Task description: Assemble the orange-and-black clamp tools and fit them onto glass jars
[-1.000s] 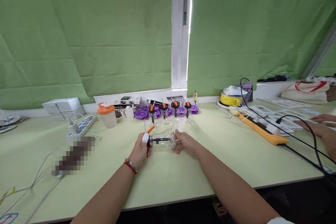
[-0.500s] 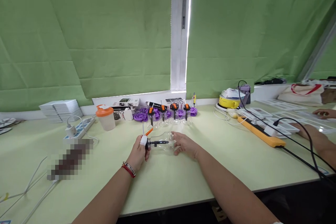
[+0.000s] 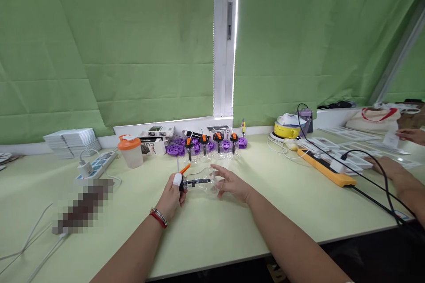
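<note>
My left hand (image 3: 171, 194), with a white wrap on its thumb, is closed round the black cap of a clear bottle (image 3: 203, 173). The bottle lies sideways above the table, its base to the right. An orange lever (image 3: 185, 169) sticks up from the cap, and a black tube (image 3: 201, 181) runs inside the bottle. My right hand (image 3: 230, 184) grips the base, fingers curved round its rim. Behind stand several similar bottles (image 3: 218, 146) with black and orange tops, upright in a row.
Purple plastic parts (image 3: 175, 148) and small boxes (image 3: 156, 146) lie behind the bottles. An orange-lidded shaker cup (image 3: 130, 152) and a power strip (image 3: 99, 166) are at left. On the right are an orange power strip (image 3: 327, 170), cables and another person's hands (image 3: 387, 166).
Both hands and the bottle stay nearly in place; my right fingers have shifted slightly at its base. The view has moved a little. At far right, another person's hand now lifts a pale sheet.
</note>
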`<state>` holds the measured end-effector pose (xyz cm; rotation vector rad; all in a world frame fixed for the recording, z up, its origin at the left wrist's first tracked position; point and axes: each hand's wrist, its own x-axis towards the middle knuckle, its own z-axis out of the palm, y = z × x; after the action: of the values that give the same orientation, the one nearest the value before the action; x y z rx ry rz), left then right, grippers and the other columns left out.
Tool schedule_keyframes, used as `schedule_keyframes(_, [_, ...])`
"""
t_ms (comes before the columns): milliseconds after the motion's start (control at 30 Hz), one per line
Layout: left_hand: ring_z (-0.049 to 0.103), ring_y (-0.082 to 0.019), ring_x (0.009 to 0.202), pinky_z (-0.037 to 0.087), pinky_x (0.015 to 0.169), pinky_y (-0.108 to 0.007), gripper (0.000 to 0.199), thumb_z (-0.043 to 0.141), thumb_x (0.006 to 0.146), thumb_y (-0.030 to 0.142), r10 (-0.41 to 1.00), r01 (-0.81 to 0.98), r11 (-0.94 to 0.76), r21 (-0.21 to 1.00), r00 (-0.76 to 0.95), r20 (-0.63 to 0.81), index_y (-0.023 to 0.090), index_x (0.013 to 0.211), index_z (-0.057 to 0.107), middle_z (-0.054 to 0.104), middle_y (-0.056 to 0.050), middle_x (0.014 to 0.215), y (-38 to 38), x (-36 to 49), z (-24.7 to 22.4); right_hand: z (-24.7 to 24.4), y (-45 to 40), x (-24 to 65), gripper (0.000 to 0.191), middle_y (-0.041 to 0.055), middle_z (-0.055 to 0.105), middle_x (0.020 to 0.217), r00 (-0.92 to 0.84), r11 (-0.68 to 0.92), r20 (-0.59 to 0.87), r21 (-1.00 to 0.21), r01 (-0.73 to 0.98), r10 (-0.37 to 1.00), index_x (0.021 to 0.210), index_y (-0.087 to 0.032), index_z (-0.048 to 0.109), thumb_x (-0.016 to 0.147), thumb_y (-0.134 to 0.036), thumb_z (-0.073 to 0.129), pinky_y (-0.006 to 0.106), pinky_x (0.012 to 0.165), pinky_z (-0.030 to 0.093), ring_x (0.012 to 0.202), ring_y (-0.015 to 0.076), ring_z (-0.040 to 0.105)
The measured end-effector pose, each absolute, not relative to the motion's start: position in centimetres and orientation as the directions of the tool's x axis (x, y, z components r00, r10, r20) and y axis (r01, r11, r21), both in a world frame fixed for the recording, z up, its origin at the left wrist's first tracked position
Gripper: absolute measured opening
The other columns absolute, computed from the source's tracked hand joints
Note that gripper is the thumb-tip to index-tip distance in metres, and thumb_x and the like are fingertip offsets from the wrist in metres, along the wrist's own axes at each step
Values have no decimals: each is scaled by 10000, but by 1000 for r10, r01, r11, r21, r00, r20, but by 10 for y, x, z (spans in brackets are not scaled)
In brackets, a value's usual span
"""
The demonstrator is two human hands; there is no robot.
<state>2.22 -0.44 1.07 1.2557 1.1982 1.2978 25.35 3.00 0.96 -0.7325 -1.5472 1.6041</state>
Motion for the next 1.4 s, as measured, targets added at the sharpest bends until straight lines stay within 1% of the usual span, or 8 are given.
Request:
schedule_keyframes(200, [363,-57,360,340,321,-201,419,387,830,617,996,8,-89,996,11,88,205,879,443,495,62,601,-4,23,9,2,35,248,618,26,586,667,-515,-21,-37,-999,37,857,1034,-123,556,801,-687,462,201,352,381,427,108,552])
schedule_keyframes(433, [311,-55,332,316,296,-199,448,363,829,641,997,8,-39,999,-72,40,208,905,454,476,76,567,-2,21,10,11,28,251,748,82,499,1209,-500,158,156,-987,-39,852,1335,-281,433,682,-446,758,272,639,540,764,114,621])
schedule_keyframes(667, [340,-52,339,303,304,-184,426,359,838,626,994,59,-106,993,-24,107,211,875,447,486,69,575,-3,23,7,10,28,238,732,22,550,538,-460,-67,-104,-993,96,882,1009,-87,594,812,-742,333,225,341,396,387,131,535])
schedule_keyframes(733, [329,-52,337,306,300,-188,422,372,833,620,995,48,-98,994,-33,99,208,885,451,479,72,570,-3,24,8,9,27,239,758,50,587,606,-479,-90,-115,-993,76,870,1025,-95,589,807,-760,299,230,363,426,430,135,563])
schedule_keyframes(900, [325,-57,336,312,290,-197,437,350,840,622,993,17,-57,998,-102,59,202,909,450,476,73,567,-2,23,10,9,26,246,788,76,547,1157,-512,66,105,-993,-93,853,1342,-306,387,669,-470,762,285,651,553,775,137,651])
schedule_keyframes(1133, [354,-55,350,334,315,-193,392,374,843,600,988,44,-156,987,-11,157,212,869,425,483,73,588,-5,25,11,6,30,240,682,44,601,673,-515,-91,-91,-996,25,852,1087,-132,527,802,-734,378,230,356,412,432,131,557])
schedule_keyframes(1300, [336,-61,346,330,308,-199,379,362,846,582,993,54,-85,995,-80,90,214,903,431,478,75,572,-3,22,11,11,24,242,685,105,528,1190,-438,101,108,-994,-38,892,1315,-266,440,738,-572,646,265,586,538,805,145,605])
schedule_keyframes(1400, [334,-64,346,312,310,-195,337,368,848,543,992,86,-87,992,-86,94,217,908,426,473,75,568,-3,22,10,11,22,239,736,69,500,1197,-432,174,164,-985,-18,887,1332,-310,436,679,-438,752,257,630,531,779,117,585])
